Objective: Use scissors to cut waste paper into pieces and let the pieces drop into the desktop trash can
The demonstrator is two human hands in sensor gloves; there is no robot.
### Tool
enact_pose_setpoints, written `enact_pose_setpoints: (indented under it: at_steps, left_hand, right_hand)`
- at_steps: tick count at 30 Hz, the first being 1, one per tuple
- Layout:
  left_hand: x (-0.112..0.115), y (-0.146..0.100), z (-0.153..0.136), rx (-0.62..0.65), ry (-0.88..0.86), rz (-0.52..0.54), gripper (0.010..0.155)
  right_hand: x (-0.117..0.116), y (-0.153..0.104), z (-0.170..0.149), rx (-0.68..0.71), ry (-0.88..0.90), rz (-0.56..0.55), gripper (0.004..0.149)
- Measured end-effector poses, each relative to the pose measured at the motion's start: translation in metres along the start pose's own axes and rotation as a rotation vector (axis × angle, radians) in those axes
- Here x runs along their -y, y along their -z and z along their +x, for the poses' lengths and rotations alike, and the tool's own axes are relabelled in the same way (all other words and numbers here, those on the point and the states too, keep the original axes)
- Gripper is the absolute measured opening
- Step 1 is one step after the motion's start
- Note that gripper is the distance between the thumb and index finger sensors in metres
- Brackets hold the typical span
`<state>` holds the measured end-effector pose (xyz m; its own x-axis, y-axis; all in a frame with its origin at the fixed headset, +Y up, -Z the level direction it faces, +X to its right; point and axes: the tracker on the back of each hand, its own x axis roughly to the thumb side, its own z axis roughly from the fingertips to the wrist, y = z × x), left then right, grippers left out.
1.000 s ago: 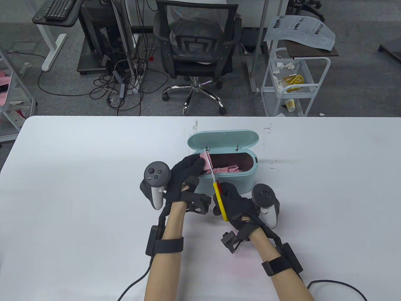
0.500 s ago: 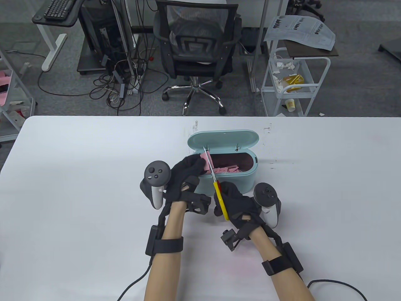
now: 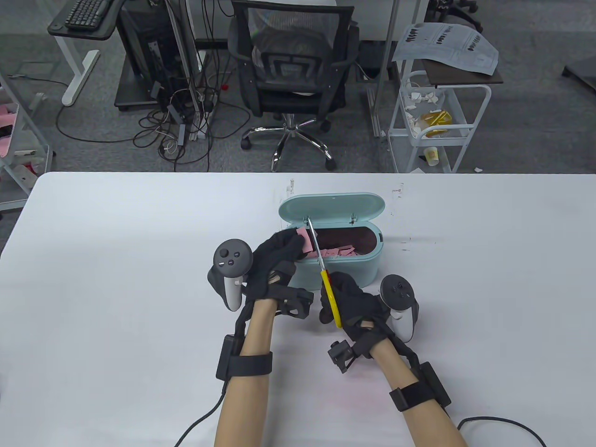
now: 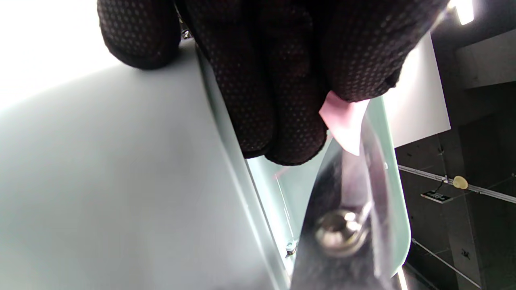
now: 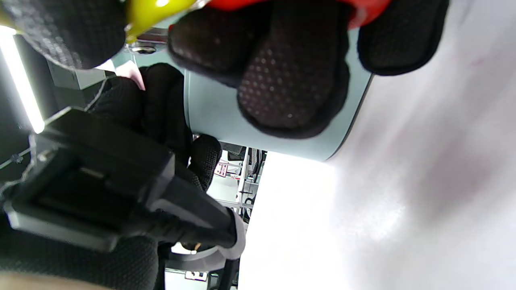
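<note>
A mint-green desktop trash can (image 3: 354,272) stands mid-table with its lid (image 3: 333,207) tipped back; several pink paper pieces (image 3: 342,252) lie inside. My left hand (image 3: 279,251) pinches a small pink paper (image 3: 303,237) over the can's left end; the same paper (image 4: 342,125) peeks out under my gloved fingers (image 4: 282,100). My right hand (image 3: 351,298) grips the scissors (image 3: 326,274) by their yellow and red handles (image 5: 161,12), the blades reaching up beside the paper. The scissor pivot (image 4: 340,229) fills the left wrist view.
The white table (image 3: 116,279) spreads out on both sides of the can. Cables run off my wrists at the near edge (image 3: 493,421). Beyond the far edge stand an office chair (image 3: 288,70) and a white cart (image 3: 433,121).
The scissors and my right hand have shifted slightly right and tilted, the blade tips now lying closer together. My left hand and the paper stayed in place.
</note>
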<state>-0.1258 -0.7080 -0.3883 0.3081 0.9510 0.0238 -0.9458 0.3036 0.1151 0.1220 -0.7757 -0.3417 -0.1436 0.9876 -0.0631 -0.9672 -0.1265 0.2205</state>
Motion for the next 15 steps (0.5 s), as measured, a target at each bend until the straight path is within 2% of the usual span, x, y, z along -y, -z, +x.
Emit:
enact_pose_setpoints:
  at_steps: [6, 15]
  left_hand:
    - [-0.0029, 0.0017, -0.0048, -0.033, -0.076, -0.043, 0.035]
    - [-0.0045, 0.0025, -0.0079, -0.047, -0.122, -0.055, 0.036]
  right_hand:
    - [0.0004, -0.0048, 0.0017, 0.039, -0.117, 0.075, 0.082]
    - [-0.0068, -0.0091, 0.0058, 0.043, -0.228, 0.027, 0.083]
